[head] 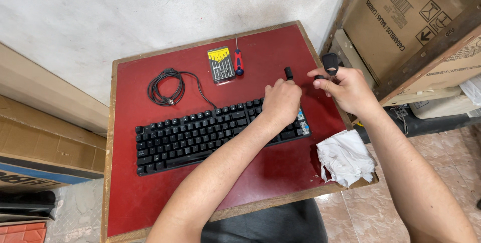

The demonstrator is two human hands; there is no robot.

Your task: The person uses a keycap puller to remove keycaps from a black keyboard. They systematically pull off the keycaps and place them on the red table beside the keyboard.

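The left hand (281, 101) is closed around a small black tool (289, 73) whose handle sticks up past the knuckles, pressed down over the right end of the black keyboard (200, 132). The right hand (348, 88) pinches a black keycap (330, 63) in its fingertips, just beyond the table edge (320, 52) — let it slip and it likely drops among the boxes. A hard pull could tear a switch. Just behind that hand lean brown cardboard cartons (396, 17) with black arrow and barcode markings. Near its wrist lies a crumpled white cloth (344, 156).
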